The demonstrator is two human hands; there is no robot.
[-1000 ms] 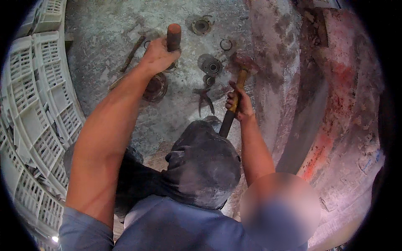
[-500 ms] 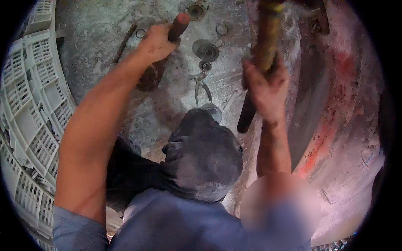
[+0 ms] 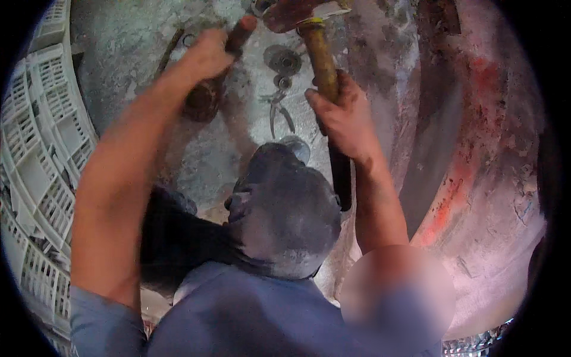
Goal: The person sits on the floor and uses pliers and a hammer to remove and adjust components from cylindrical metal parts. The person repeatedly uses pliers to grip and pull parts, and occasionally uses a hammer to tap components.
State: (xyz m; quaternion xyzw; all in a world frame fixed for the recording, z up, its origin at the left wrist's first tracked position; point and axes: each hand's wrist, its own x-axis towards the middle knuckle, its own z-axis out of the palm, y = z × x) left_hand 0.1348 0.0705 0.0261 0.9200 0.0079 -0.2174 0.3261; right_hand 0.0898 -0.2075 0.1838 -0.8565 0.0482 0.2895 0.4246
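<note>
My left hand (image 3: 208,55) is closed around a thick dark rod (image 3: 240,35) with a reddish, blunt top end. Just below that fist a round rusty metal part (image 3: 202,102) rests on the floor, partly covered by my forearm; whether the rod touches it I cannot tell. In my right hand (image 3: 350,119) is a hammer (image 3: 321,56) with a yellow and black handle. Its reddish-brown head hangs up and to the right of the rod's top, apart from it. Pliers (image 3: 279,113) with spread handles lie between my arms, beside a small ring-shaped part (image 3: 282,82).
A flanged round part (image 3: 282,60) lies beyond the pliers. A thin bar (image 3: 170,52) and a small ring (image 3: 189,40) are near my left hand. White slatted plastic crates (image 3: 50,119) line the left. On the right rises a red-stained surface (image 3: 458,190). My dark-clad knee (image 3: 285,220) fills the lower middle.
The hammer has swung leftward toward the rod, and its head has come into view. My right hand moved left and slightly down. The left hand keeps its hold on the rod.
</note>
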